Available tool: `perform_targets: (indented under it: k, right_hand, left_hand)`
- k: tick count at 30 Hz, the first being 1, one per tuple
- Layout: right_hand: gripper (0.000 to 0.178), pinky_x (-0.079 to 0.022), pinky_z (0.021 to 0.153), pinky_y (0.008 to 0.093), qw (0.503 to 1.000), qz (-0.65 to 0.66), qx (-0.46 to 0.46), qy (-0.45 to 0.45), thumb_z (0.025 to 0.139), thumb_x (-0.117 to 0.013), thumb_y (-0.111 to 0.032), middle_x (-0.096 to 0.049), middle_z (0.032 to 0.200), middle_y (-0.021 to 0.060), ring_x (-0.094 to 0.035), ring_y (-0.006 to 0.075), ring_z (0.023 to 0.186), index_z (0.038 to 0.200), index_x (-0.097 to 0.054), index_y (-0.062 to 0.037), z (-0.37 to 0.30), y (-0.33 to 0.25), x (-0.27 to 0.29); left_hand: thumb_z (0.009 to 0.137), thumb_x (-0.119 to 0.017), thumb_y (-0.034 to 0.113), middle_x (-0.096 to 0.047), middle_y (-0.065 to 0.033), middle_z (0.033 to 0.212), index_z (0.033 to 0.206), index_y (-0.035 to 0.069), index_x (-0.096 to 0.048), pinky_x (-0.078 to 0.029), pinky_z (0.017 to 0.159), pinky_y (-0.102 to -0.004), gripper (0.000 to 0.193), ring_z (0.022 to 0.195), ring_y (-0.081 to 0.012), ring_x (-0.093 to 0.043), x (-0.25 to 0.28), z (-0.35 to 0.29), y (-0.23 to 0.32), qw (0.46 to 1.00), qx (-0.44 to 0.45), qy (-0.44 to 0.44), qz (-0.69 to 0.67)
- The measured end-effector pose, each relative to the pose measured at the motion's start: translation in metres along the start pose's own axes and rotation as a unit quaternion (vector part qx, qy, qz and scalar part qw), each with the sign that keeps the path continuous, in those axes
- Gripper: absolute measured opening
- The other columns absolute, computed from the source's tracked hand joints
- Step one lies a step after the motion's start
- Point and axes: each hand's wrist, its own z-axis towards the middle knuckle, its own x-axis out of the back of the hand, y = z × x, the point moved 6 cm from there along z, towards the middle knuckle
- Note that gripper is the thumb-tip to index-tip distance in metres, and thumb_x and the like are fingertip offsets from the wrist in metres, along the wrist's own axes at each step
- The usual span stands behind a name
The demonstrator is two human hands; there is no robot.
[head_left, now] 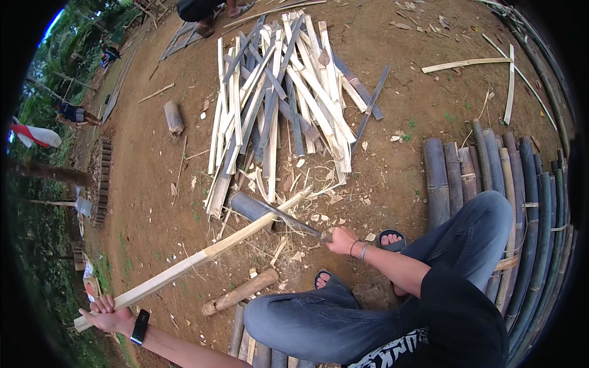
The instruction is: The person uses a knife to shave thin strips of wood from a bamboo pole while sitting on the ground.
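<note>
A long pale split bamboo strip (196, 260) slants from the lower left up to the middle. My left hand (109, 315) grips its near left end, with the fingers over the top. The strip's far part rests across a short dark bamboo piece (246, 206) lying on the ground. My right hand (342, 240) is closed round the handle of a machete (296, 223). Its dark blade points up and left and lies against the strip near the far end. Thin shavings (307, 205) curl around the strip's tip.
Beyond the strip lies a large pile of split bamboo strips (276, 92). Whole bamboo poles (437, 178) are stacked at my right. A short log (240, 292) lies before my knees. Chips litter the brown dirt (147, 202). Other people (78, 114) are in the distance.
</note>
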Motion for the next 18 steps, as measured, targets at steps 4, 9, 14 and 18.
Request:
perform_targets:
  k: [4, 9, 14, 18]
  right_hand:
    - [0.029, -0.052, 0.073, 0.0469, 0.996, 0.031, -0.077, 0.010, 0.072, -0.063, -0.023, -0.065, 0.083, 0.0273, -0.066, 0.0392, 0.082, 0.080, -0.065, 0.0048, 0.020, 0.032, -0.008]
    - [0.031, -0.053, 0.073, 0.0455, 0.999, -0.017, 0.028, 0.007, 0.071, -0.064, -0.024, -0.065, 0.080, 0.0273, -0.066, 0.0389, 0.081, 0.079, -0.066, 0.0049, 0.004, 0.019, -0.011]
    - [0.027, -0.053, 0.073, 0.0448, 0.999, 0.014, -0.051, -0.001, 0.070, -0.063, -0.023, -0.066, 0.081, 0.0257, -0.066, 0.0381, 0.082, 0.083, -0.067, 0.0008, 0.017, 0.022, -0.007]
    - [0.025, -0.053, 0.074, 0.0446, 0.998, -0.013, -0.045, 0.032, 0.070, -0.062, -0.021, -0.065, 0.081, 0.0263, -0.066, 0.0394, 0.081, 0.080, -0.067, 0.0020, 0.006, 0.025, 0.005]
  left_hand:
    - [0.099, -0.040, 0.041, -0.025, 0.0029, 0.048, 0.059, 0.014, -0.032, -0.016, 0.036, -0.0223, 0.049, 0.039, -0.0078, -0.021, -0.006, 0.003, -0.003, 1.000, 0.009, -0.013, -0.009]
    - [0.098, -0.041, 0.042, -0.025, 0.0026, 0.048, 0.059, 0.014, -0.031, -0.016, 0.036, -0.0225, 0.049, 0.040, -0.0081, -0.022, 0.001, 0.015, -0.007, 1.000, 0.013, -0.006, 0.005]
    - [0.099, -0.040, 0.042, -0.025, 0.0029, 0.048, 0.058, 0.015, -0.033, -0.017, 0.036, -0.0217, 0.050, 0.040, -0.0077, -0.022, 0.003, 0.019, -0.014, 1.000, 0.008, 0.020, 0.010]
    - [0.099, -0.039, 0.042, -0.024, 0.0033, 0.048, 0.059, 0.015, -0.032, -0.017, 0.036, -0.0213, 0.049, 0.039, -0.0073, -0.023, 0.009, 0.028, -0.020, 0.999, 0.011, 0.030, 0.035]
